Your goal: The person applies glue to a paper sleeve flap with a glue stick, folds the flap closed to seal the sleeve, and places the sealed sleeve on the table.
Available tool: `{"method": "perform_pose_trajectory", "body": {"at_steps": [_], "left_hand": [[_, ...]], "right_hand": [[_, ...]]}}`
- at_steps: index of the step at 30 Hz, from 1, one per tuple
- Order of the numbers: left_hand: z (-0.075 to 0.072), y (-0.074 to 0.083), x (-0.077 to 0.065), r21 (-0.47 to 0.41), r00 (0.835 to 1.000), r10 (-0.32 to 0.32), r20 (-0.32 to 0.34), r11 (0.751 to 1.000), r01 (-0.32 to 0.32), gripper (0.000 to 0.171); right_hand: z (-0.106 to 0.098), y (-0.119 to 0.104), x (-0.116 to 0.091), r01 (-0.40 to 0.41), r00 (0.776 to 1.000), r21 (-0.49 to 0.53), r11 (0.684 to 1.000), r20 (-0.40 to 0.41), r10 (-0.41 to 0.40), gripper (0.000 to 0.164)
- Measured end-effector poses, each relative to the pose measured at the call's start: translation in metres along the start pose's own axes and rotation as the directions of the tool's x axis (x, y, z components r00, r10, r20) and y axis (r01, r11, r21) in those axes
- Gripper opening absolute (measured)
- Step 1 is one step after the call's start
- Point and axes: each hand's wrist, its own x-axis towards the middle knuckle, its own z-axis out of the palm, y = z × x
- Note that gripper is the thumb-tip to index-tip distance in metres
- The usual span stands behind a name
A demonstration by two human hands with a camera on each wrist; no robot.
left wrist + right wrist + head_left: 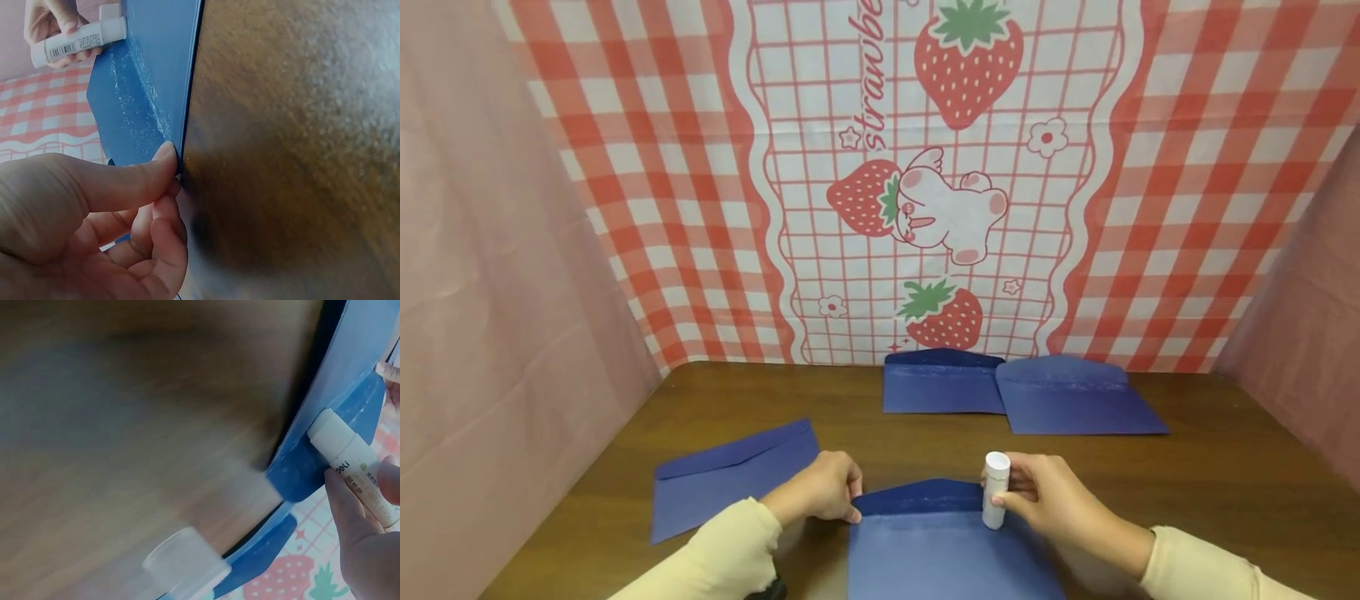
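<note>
A blue envelope lies in front of me with its flap raised. My left hand pinches its left edge at the flap fold, thumb on top. My right hand grips a white glue stick, its lower end at the right part of the fold. In the left wrist view, whitish glue streaks run along the fold and flap. The right wrist view shows the glue stick touching the envelope, thumb and fingers around its barrel.
Two blue envelopes with flaps up lie at the table's back. Another envelope lies left of my left hand. A blurred translucent cap-like piece shows in the right wrist view. Behind the wooden table hangs a strawberry-print cloth.
</note>
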Motion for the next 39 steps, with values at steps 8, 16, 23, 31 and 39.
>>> {"method": "perform_pose_trajectory", "body": {"at_steps": [8, 16, 23, 31, 39], "left_hand": [[-0.003, -0.002, -0.003, -0.031, 1.000, 0.013, -0.004, 0.999, -0.013, 0.026], [-0.001, -0.004, -0.006, -0.067, 1.000, 0.015, -0.004, 0.998, -0.015, 0.026], [0.001, -0.004, -0.009, -0.081, 1.000, 0.029, -0.003, 0.996, -0.030, 0.026], [-0.003, -0.003, -0.008, -0.073, 1.000, 0.027, 0.013, 0.997, -0.026, 0.026], [-0.002, -0.004, -0.005, -0.084, 0.999, 0.014, 0.035, 0.996, -0.011, 0.025]], "right_hand": [[-0.016, 0.002, -0.003, -0.040, 0.999, -0.059, 0.997, 0.021, 0.041, 0.030], [-0.021, 0.001, -0.003, -0.051, 0.998, -0.171, 0.984, 0.037, 0.058, 0.031], [-0.019, -0.011, 0.006, -0.014, 0.994, -0.213, 0.977, 0.104, 0.037, 0.020], [-0.016, -0.047, 0.035, 0.033, 0.986, -0.249, 0.968, 0.165, 0.009, 0.015], [0.038, -0.077, 0.065, 0.023, 0.968, 0.038, 0.999, 0.247, -0.032, 0.023]]}}
